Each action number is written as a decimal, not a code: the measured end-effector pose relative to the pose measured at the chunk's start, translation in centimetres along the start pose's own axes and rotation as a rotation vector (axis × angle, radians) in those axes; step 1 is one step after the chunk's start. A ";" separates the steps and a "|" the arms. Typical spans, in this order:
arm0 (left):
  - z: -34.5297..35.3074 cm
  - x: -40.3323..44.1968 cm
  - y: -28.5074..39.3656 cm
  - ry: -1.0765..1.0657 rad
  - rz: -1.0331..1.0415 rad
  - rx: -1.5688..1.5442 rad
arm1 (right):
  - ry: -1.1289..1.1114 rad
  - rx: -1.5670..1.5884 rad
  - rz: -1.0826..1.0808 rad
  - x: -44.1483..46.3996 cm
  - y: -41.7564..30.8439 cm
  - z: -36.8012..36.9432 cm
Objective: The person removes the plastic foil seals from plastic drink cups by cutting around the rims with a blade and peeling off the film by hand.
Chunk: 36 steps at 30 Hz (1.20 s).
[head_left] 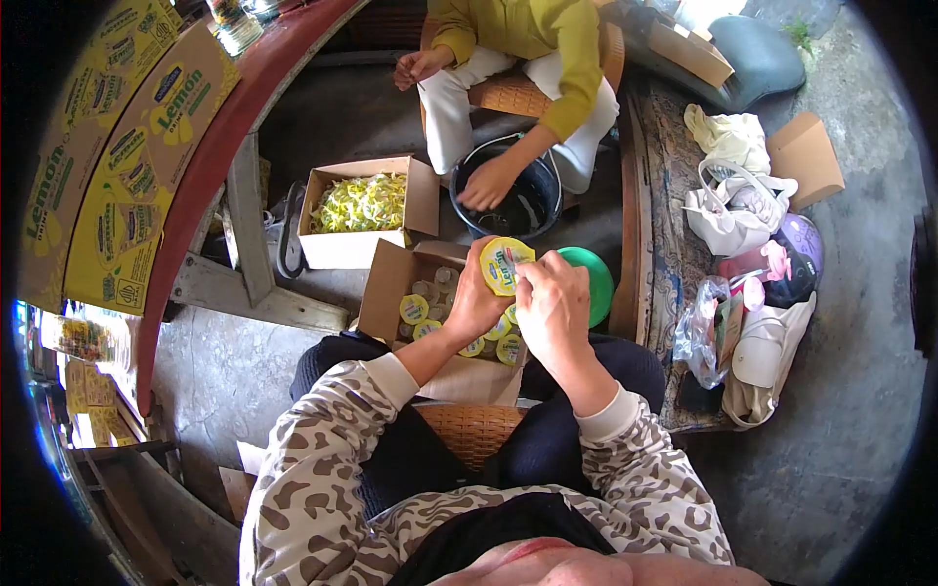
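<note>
A cup with a yellow "Lemon" lid point(505, 266) is held up over an open cardboard box point(383, 283). My left hand point(476, 301) is wrapped round the cup from the left. At the lid's right edge, my right hand point(555, 305) has its fingers bent together in a pinch; anything between them is too small to make out. Several cups with yellow lids point(414, 310) stand in the box below my hands, beside some clear ones. Part of the box is hidden behind my hands.
Another person point(547, 49) sits opposite, one hand over a dark bucket point(469, 220). A box of yellow strips point(360, 203) stands front left, a green round item point(596, 283) right of my hands. Bags point(733, 220) lie on the right bench; Lemon cartons point(147, 166) stand left.
</note>
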<state>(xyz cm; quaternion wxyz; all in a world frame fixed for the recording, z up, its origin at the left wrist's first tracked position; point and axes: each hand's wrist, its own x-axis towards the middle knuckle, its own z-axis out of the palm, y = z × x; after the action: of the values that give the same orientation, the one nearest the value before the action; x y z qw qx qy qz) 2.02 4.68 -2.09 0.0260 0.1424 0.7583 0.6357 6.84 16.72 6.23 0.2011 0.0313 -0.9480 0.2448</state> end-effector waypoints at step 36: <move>0.1 0.8 -1.2 0.030 0.074 0.005 | -0.064 -0.050 -0.019 -0.3 0.2 -0.8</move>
<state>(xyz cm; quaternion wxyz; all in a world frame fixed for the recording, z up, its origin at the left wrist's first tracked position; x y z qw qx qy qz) 1.08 4.83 -3.20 -0.0095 0.1609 0.7543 0.6365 7.36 17.28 6.63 0.1737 0.0432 -0.9594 0.2178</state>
